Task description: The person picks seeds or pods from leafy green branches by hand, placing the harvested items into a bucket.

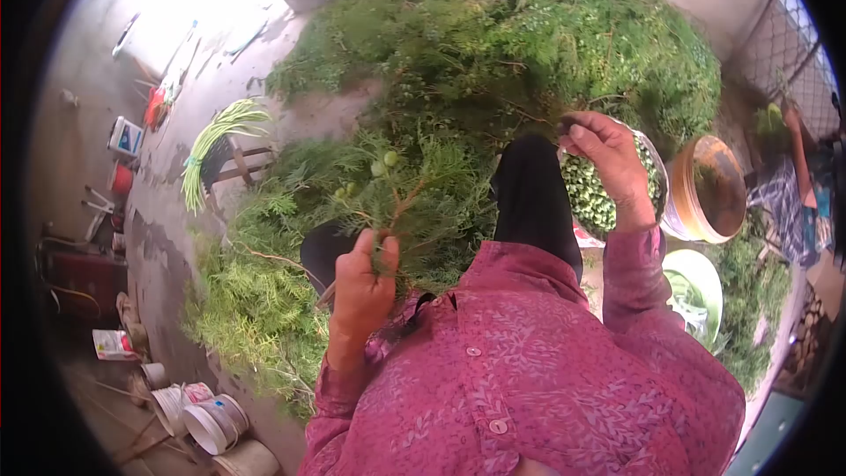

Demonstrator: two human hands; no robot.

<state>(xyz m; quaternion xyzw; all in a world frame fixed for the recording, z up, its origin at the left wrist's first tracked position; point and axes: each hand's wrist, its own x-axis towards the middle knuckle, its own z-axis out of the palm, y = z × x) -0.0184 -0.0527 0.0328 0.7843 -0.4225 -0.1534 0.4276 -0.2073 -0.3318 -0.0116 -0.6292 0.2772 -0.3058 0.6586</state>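
My left hand [363,278] is closed around the stem of a leafy green sprig [401,189], which carries a few round green fruits [385,162]. To the right, my right hand [604,152] is raised beside my knee with its thumb and fingertips pressed together; what they hold, if anything, is too small to make out. Just below and behind that hand stands a container filled with small green fruits [589,197]. Feathery green branches [423,150] lie in front of me and around my legs.
A large heap of cut branches [529,35] lies ahead. On the right stand a round tan container [709,187] and a pale green basin [696,291]. Long green beans [211,145] rest on a stool at left, with white buckets [216,423] at lower left. Part of a person [797,154] shows at far right.
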